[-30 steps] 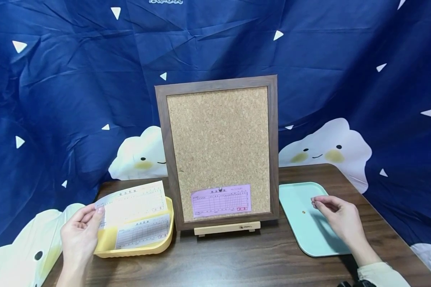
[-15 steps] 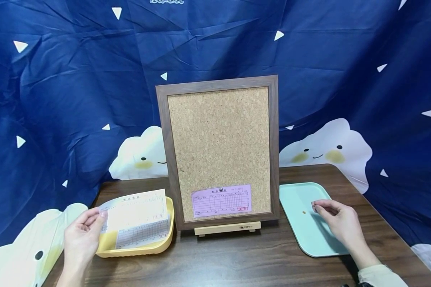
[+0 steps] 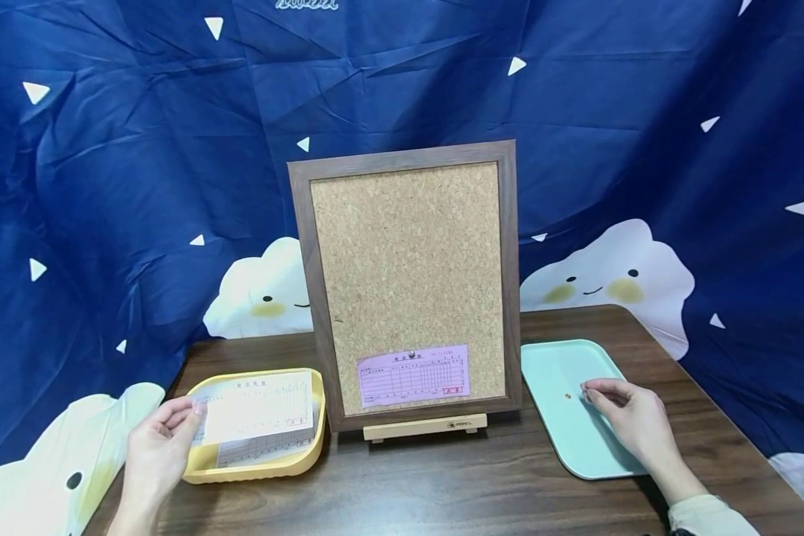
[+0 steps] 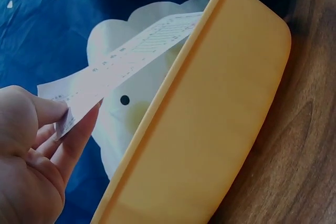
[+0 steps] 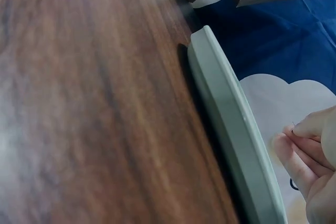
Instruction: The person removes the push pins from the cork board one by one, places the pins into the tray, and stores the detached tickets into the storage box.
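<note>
My left hand [image 3: 161, 439] pinches a white printed form [image 3: 257, 406] by its left edge, thumb on top. The form spreads over the yellow basket [image 3: 254, 473], where a second form [image 3: 264, 448] lies partly covered. At the right, my right hand [image 3: 633, 417] is above the mint-green tray [image 3: 569, 447], thumb and fingertips together. A tiny push pin [image 5: 294, 125] shows as a thin point at those fingertips; the rest of it is hidden. A small brass-coloured bit [image 3: 567, 397] lies on the tray beside the fingers.
A framed cork board [image 3: 409, 253] stands mid-table on a wooden stand [image 3: 425, 427]. A purple form [image 3: 412, 378] is fixed low on it by a push pin [image 3: 412, 355]. A blue cloud-printed curtain [image 3: 402, 74] hangs behind the wooden table [image 3: 429, 491].
The left hand has lowered its white form toward the basket and shifted slightly right, covering more of the lower form. The right hand has dipped slightly over the tray.
</note>
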Action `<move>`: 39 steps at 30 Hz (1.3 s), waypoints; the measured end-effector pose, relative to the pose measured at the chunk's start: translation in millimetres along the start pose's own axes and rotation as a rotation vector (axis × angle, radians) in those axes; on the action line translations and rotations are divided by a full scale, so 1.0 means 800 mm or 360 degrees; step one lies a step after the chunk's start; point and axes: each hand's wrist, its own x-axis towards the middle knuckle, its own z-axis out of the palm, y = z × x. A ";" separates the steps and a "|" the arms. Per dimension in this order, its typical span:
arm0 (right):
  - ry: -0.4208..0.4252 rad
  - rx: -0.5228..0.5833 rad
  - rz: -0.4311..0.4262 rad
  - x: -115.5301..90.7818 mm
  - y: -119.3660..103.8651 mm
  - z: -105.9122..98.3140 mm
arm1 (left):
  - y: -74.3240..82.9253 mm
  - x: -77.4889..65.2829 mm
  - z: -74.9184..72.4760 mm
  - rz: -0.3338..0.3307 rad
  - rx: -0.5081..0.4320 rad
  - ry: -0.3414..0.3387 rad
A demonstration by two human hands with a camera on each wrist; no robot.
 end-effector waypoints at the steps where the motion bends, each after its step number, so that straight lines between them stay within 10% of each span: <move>1: -0.0002 -0.0005 -0.0001 0.000 0.001 0.000 | 0.000 0.000 0.000 -0.0004 0.0009 -0.0011; 39: -0.0093 -0.0252 0.0016 -0.005 0.013 0.005 | -0.016 0.009 0.006 -0.0009 0.0337 -0.0285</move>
